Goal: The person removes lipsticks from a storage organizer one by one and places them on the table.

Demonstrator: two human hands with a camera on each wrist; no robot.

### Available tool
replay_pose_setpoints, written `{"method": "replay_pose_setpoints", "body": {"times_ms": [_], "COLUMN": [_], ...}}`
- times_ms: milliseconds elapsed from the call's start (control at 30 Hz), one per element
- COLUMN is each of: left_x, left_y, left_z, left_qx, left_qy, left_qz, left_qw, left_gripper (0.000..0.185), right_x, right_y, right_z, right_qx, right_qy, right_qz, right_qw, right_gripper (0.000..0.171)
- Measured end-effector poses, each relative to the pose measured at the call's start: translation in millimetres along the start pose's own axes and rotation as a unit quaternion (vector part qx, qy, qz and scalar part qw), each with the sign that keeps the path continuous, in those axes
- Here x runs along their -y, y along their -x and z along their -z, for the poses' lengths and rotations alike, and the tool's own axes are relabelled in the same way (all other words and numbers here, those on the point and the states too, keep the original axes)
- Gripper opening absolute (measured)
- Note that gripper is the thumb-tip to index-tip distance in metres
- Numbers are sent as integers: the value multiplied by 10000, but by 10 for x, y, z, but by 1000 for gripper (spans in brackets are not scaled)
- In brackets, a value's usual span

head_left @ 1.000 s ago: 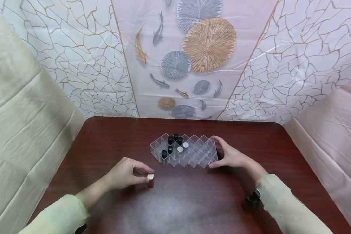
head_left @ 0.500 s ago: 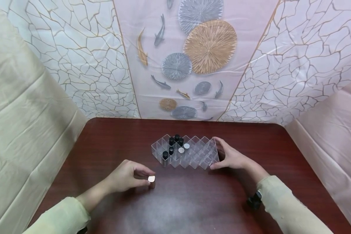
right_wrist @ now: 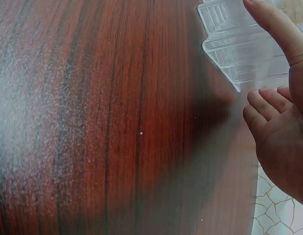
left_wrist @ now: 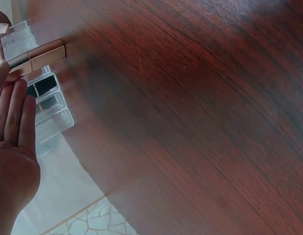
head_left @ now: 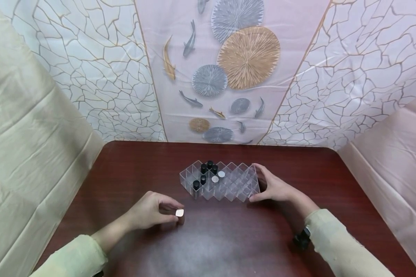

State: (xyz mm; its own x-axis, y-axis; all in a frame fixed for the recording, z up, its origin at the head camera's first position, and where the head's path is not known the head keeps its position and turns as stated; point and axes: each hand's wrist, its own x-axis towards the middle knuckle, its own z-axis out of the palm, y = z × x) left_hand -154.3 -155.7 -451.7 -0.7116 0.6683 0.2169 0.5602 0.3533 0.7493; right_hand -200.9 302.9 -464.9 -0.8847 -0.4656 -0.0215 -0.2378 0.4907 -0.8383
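Observation:
My left hand (head_left: 166,211) pinches a small rose-gold tube (head_left: 180,214) low over the table, in front of the organizer's left end. The tube's pale end faces up. In the left wrist view the tube (left_wrist: 42,55) lies across the fingertips, and the other fingers (left_wrist: 14,115) are straight. My right hand (head_left: 267,185) grips the right end of a clear honeycomb organizer (head_left: 235,184), thumb at the front and fingers behind. Several black-capped tubes (head_left: 203,169) and two silver-capped ones (head_left: 215,179) stand in its left cells. The right wrist view shows the organizer's corner (right_wrist: 235,46) beside my thumb (right_wrist: 274,24).
The dark red wooden table (head_left: 222,238) reaches a patterned curtain wall (head_left: 228,77) at the back, with draped sheets at both sides. The organizer's right cells hold nothing. A dark wrist strap (head_left: 301,237) sits on my right forearm.
My left hand has tipped the tube from standing on the table so that its pale end faces up more. The right hand and the organizer have stayed in place.

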Motion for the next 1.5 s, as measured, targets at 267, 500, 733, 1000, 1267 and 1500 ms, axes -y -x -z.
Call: {"method": "replay_pose_setpoints", "body": {"times_ms": [267, 500, 733, 1000, 1267, 1500], "left_x": [-16, -41, -144, -199, -219, -197], "left_y": [-10, -20, -117, -312, -502, -670], "left_z": [26, 74, 209, 407, 521, 568], "left_qx": [-62, -78, -5, 14, -42, -148], "left_qy": [-282, -462, -722, -564, -328, -291], "left_qz": [-140, -80, 143, 154, 285, 274], "left_qw": [9995, 9989, 9973, 9983, 9990, 9991], "left_gripper": [32, 35, 39, 41, 41, 40], "right_x": [-20, -17, -34, -13, -20, -16], "right_y": [-12, -9, -23, -14, -13, -10], "right_z": [6, 9, 6, -6, -1, -6], "right_qx": [-3, -7, 14, 6, 20, 12], "right_qy": [-14, 24, 102, 125, 253, 315], "right_qz": [12, 31, -38, 34, -151, -164], "right_qw": [10000, 10000, 9999, 9999, 9996, 9994], "right_gripper": [120, 120, 123, 121, 123, 122]}}
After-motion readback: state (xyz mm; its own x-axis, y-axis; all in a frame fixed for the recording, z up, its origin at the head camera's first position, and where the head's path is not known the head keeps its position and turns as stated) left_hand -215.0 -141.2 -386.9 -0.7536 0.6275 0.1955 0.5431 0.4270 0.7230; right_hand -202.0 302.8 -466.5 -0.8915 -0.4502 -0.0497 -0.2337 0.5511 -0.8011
